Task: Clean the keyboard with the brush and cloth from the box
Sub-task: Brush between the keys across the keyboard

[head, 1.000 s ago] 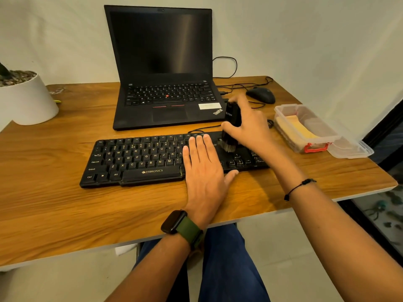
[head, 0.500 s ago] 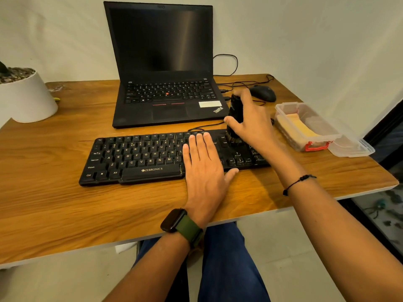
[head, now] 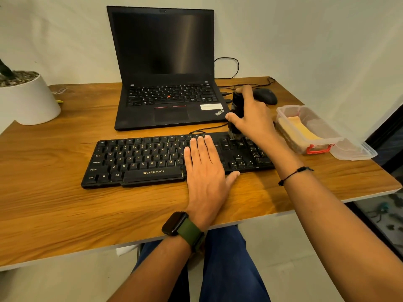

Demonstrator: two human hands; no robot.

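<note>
A black keyboard [head: 139, 160] lies across the wooden desk in front of me. My left hand [head: 205, 168] rests flat on its middle keys, fingers straight, thumb on the desk edge of the keyboard. My right hand [head: 250, 118] grips a black brush [head: 236, 105] upright, its bristles touching the keys at the keyboard's upper right. A clear plastic box [head: 290, 112] with red latches stands to the right and holds a yellow cloth [head: 303, 129].
An open black laptop [head: 165, 101] stands behind the keyboard, and a black mouse [head: 266, 95] with cables lies behind my right hand. The box's clear lid [head: 353, 151] rests beside the box. A white plant pot [head: 28, 99] sits at the far left.
My right hand has carried the brush away from me, from the middle rows to the keyboard's top right rows. My left hand has stayed flat on the keys.
</note>
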